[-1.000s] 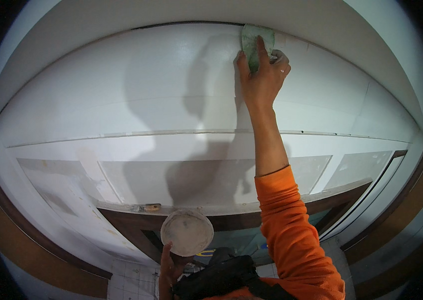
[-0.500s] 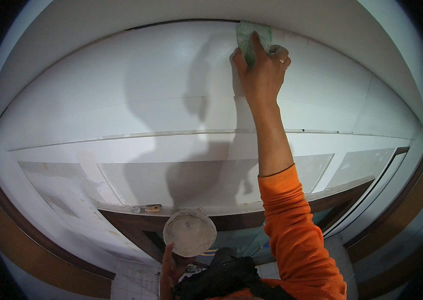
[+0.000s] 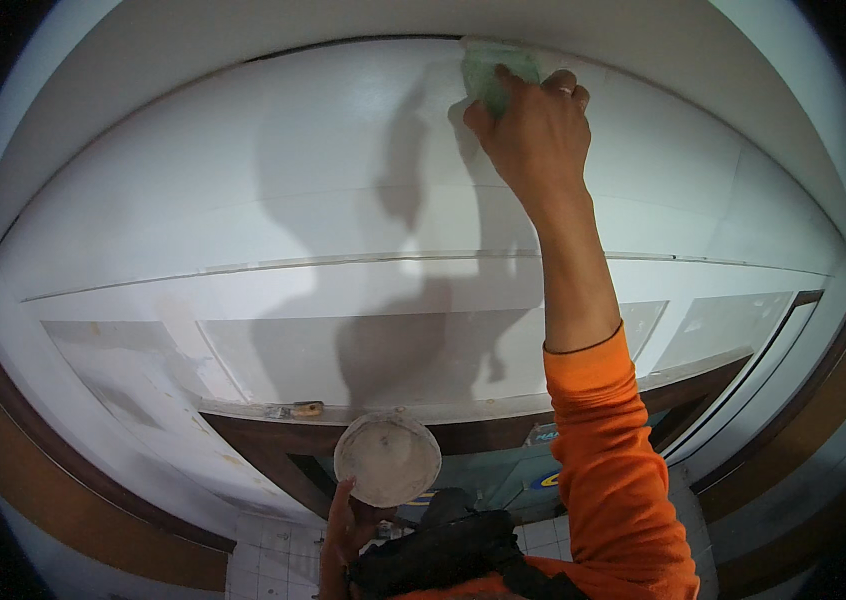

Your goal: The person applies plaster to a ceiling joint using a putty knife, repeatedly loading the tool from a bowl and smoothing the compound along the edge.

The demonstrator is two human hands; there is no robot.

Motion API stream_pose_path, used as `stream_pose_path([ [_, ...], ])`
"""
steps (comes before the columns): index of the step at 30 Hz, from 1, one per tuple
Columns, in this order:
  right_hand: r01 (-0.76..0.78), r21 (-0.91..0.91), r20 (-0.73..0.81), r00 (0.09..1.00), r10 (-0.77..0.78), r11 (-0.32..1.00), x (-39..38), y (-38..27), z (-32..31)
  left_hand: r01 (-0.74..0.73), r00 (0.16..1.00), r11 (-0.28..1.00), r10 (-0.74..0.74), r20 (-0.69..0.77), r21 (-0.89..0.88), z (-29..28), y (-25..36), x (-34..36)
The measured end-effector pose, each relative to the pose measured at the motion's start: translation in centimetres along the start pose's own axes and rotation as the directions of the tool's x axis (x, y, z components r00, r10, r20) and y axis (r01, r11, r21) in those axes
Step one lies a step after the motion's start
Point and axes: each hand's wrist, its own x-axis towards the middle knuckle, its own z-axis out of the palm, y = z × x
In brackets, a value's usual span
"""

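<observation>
My right hand (image 3: 538,125) grips a pale green, semi-translucent flat pad (image 3: 491,68) against the white wall (image 3: 193,170), right at the dark gap where it meets the upper surface; my fingers partly cover the pad. Below, near the lower middle, my left hand (image 3: 348,515) holds a round, shallow dish (image 3: 386,460) with a pale, dusty inside, thumb at its rim, other fingers partly hidden beneath it. A tool with a wooden handle (image 3: 308,408) lies on the ledge just above and left of the dish.
A recessed grey panel band (image 3: 223,360) runs above a dark wooden frame (image 3: 243,440) with glass below. Brown-trimmed side walls (image 3: 803,420) curve in at both edges. A tiled floor (image 3: 273,560) shows at the bottom, behind a black strap or bag at my body.
My right hand and the pad have slid left along the top seam, the wrist now angled further right. The dish in my left hand has shifted slightly right.
</observation>
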Motion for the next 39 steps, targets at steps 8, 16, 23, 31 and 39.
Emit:
stream_pose_path([
  [8, -0.055, 0.708, 0.018, 0.998, 0.059, 0.704, -6.7, 3.5, -1.9, 0.068, 0.994, 0.997, -0.065, 0.084, -0.026, -1.4, -0.4, 0.7],
  [16, -0.463, 0.883, 0.392, 0.816, 0.424, 0.074, -8.2, 10.8, -3.9, 0.064, 0.998, 0.998, -0.064, -0.024, 0.006, -0.5, -0.5, 0.7],
  [23, -0.383, 0.756, 0.08, 0.859, 0.506, 0.53, -7.3, 15.8, -7.3, 0.086, 0.996, 0.993, -0.087, 0.002, 0.083, -0.1, 0.3, 1.4],
  [31, -0.22, 0.554, -0.18, 0.91, 0.373, 0.803, -5.4, 16.1, -7.8, 0.085, 0.995, 0.986, -0.091, 0.035, 0.145, -1.1, 0.3, 3.0],
  [39, -0.149, 0.23, -0.35, 0.909, 0.225, 0.962, -2.9, 13.0, -5.8, 0.133, 0.99, 0.986, -0.137, 0.032, 0.105, -2.2, 0.1, 3.4],
])
